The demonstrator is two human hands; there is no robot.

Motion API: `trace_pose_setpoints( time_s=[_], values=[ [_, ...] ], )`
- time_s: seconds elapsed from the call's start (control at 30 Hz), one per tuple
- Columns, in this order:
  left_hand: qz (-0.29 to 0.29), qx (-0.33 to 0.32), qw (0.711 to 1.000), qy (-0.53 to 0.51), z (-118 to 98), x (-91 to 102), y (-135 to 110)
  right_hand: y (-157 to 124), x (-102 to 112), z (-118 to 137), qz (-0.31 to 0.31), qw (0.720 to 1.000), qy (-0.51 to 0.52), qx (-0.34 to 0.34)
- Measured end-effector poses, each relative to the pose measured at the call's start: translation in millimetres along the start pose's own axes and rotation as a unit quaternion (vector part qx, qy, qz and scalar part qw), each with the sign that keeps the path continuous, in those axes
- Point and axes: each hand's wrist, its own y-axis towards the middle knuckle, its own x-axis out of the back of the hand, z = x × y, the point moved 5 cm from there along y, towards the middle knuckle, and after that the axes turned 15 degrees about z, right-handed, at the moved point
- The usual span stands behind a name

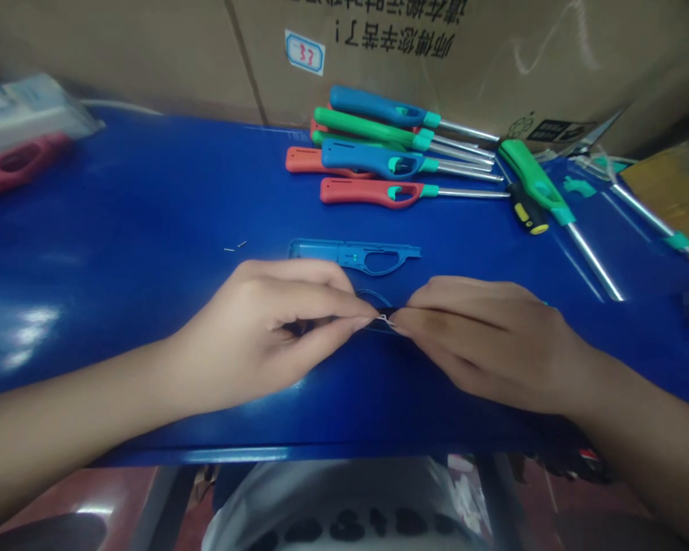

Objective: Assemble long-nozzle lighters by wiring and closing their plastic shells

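My left hand (298, 329) and my right hand (476, 337) meet low over the table, fingertips almost touching. Both pinch a thin white wire-like piece (384, 317), which shows in the small gap between them. Beneath the fingers lies a blue part (373, 297), mostly covered by my hands, with something dark beside it. Just beyond my hands rests an open half of a blue lighter casing (344, 251), its hollow inside facing up. To its left are two tiny metal pins or screws (235, 246).
Several long-nosed lighters (373, 191) in red, blue and green lie at the back. A green lighter (533, 180) and a black-yellow screwdriver handle (529, 210) are to their right. A cardboard box (149, 53) borders the blue table (120, 214). A red casing (23, 164) sits far left.
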Motion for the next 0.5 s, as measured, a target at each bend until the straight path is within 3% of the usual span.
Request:
trace_pose_setpoints(
  time_s=[0.5],
  values=[
    [0.017,0.075,0.991,-0.112,2.4,-1.7,1.2,-0.8,0.0,0.0,0.005,1.000,-0.012,0.008]
  ],
)
